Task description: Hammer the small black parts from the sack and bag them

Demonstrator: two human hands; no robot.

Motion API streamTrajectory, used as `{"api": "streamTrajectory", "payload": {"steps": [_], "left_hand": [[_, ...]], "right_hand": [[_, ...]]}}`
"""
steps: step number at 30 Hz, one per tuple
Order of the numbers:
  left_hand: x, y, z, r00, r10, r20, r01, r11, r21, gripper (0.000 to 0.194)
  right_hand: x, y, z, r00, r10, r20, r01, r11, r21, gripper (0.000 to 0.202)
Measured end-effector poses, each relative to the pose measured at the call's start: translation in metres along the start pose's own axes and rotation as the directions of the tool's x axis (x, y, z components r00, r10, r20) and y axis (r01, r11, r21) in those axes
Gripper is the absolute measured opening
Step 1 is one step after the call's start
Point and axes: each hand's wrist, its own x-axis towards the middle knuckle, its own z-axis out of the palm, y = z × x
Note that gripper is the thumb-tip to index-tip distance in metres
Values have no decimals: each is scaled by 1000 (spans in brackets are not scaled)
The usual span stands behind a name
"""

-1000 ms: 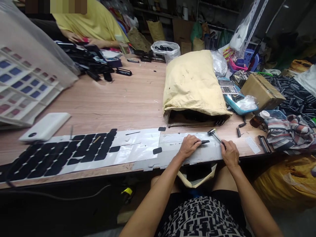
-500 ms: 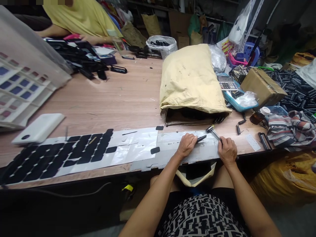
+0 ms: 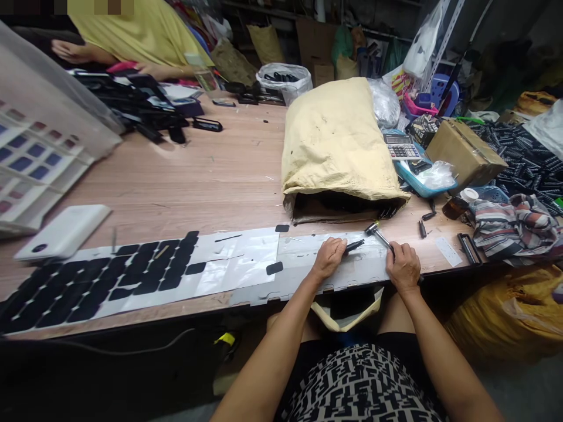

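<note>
A: What are the hands doing?

B: The left hand [image 3: 329, 258] is closed around a slim black stick-shaped piece [image 3: 354, 246], its free end pointing right. The right hand [image 3: 403, 266] grips the dark handle of a small silver-headed hammer [image 3: 373, 227].

A: Why hold them so?

B: I'd say the left grip steadies the piece and leaves its end exposed, while holding the handle far back gives the head room to swing. The head sits just beyond the tip; I can't tell if it touches anything.

A: And beneath?

B: A flat grey board [image 3: 264, 291] along the near edge of the wood-patterned counter [image 3: 229, 176], perhaps shielding it.

A: Anything in the way?

B: A bulky pale-yellow cloth sack [image 3: 338, 135] fills the space just behind, limiting reach that way. Its dark mouth faces the person, probably for easy access.

A: Farther out?

B: On the right, a crumpled striped cloth [image 3: 497, 225] and a blue plastic basket [image 3: 428, 189]; on the left, a white sheet [image 3: 259, 240] partly covered by black rounded patches [image 3: 147, 272].
</note>
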Motion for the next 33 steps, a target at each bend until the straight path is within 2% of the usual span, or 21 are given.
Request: {"api": "streamTrajectory", "payload": {"steps": [6,11,15,19,21,23,26,28,30,32,33], "left_hand": [[0,-2,-1,999,42,9,-42,999,-16,44],[-8,3,-11,975,144,168,-136,989,-56,31],[-37,9,-11,943,196,268,-194,980,-36,21],[-75,14,0,941,193,279,-235,964,125,15],[-84,17,5,942,199,271,-253,951,179,20],[-81,22,7,946,210,249,-254,954,161,25],[-63,45,-4,969,205,137,-209,978,10,21],[-56,72,-22,972,220,80,-201,960,-194,22],[-60,103,-42,955,281,95,-208,862,-463,31],[-75,132,-59,925,363,109,-201,713,-672,43],[-83,144,-64,883,438,171,-178,647,-741,39]], "right_hand": [[1,-1,1,1000,5,-1,-5,1000,2,27],[0,0,2,1000,10,-6,-10,1000,-7,27],[-1,0,3,1000,15,1,-15,1000,2,27],[-2,-1,3,1000,25,10,-25,1000,9,27],[-2,-1,3,1000,25,17,-26,1000,14,27],[-2,-1,2,999,25,21,-26,1000,17,27],[-2,-1,2,1000,24,11,-24,1000,11,27],[-2,-2,2,1000,24,9,-24,1000,5,27],[-3,-3,2,999,27,19,-27,1000,6,27],[-3,-3,1,999,32,38,-32,999,10,27],[-4,-4,1,998,34,47,-35,999,11,27]]}}
